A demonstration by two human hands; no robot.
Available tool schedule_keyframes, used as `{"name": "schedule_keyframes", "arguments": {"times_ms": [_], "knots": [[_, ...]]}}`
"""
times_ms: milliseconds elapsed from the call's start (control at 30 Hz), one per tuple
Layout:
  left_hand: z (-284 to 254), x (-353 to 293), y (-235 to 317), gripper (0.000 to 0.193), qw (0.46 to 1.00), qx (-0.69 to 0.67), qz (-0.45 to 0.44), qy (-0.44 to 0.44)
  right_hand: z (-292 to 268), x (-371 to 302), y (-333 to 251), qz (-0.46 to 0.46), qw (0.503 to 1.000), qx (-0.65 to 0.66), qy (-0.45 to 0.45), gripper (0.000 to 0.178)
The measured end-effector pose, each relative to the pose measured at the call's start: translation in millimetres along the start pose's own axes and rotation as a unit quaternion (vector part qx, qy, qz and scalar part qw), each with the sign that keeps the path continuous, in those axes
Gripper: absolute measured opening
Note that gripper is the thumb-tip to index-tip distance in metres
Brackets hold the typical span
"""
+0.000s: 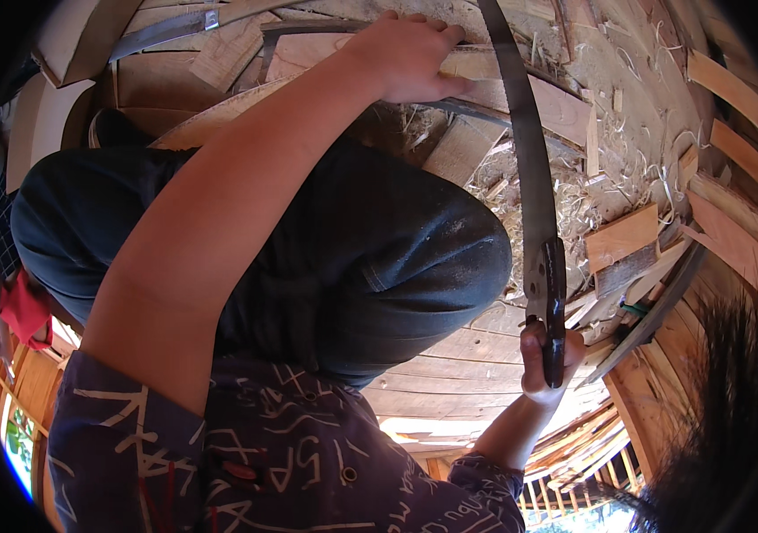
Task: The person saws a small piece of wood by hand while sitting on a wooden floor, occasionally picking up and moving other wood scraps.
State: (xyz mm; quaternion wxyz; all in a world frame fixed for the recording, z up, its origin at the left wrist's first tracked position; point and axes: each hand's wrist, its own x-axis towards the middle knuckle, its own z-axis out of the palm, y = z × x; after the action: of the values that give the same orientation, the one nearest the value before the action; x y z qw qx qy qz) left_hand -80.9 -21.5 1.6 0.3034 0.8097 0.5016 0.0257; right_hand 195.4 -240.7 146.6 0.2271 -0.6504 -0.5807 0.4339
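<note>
Wood Shavings All Round, a Saw in My Right Hand

From my head view, pale shavings (503, 200) and loose offcuts (623, 238) litter the work area between 1 and 3 o'clock. Floorboards (441, 377) run beneath me at 5 o'clock, and wooden slats (748, 98) stand along the rim at 2 o'clock. Bright light comes through a lattice of narrow strips (619, 471) between 4 and 5. A red cloth (25, 309) shows at the edge near 9.

My right hand (534, 371), at 4 o'clock, is wrapped around the dark handle of a saw (534, 169). Its long grey blade stretches upward from there and leaves the picture near 1 o'clock. It crosses over a pale plank (557, 111) between 1 and 2; whether the teeth touch the wood, I cannot tell.

My left hand (410, 60) lies at 12 o'clock, on the plank's left part, thumb toward me and fingers toward the far side. I cannot tell if it clasps the wood or simply rests on it. My bent knee, in dark trousers (432, 258), sits near the middle, just left of the blade.
</note>
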Motion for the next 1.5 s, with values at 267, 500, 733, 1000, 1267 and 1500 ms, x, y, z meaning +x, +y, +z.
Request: {"name": "schedule_keyframes", "arguments": {"times_ms": [267,500,733,1000,1267,1500], "knots": [[2,-2,-3,0.070,1.000,-0.001,-0.008,0.000,24,61,-7,0.049,0.998,0.042,-0.003,0.030],[-4,-4,2,0.069,1.000,-0.007,-0.025,-0.009,-6,-5,-4,0.062,0.998,0.016,0.014,0.014],[3,2,-6,0.068,1.000,0.008,-0.021,0.009,-28,-67,0,0.034,0.999,0.019,0.024,0.024],[2,0,-3,0.067,1.000,0.009,0.003,0.027,3,-2,-1,-0.011,1.000,0.001,0.014,0.025],[6,5,-13,0.065,0.999,-0.007,0.007,0.034,28,78,-5,0.024,0.997,0.070,0.000,0.028],[8,9,-16,0.066,0.999,-0.013,-0.032,-0.003,4,33,-1,0.040,0.997,0.058,-0.002,0.022]]}}
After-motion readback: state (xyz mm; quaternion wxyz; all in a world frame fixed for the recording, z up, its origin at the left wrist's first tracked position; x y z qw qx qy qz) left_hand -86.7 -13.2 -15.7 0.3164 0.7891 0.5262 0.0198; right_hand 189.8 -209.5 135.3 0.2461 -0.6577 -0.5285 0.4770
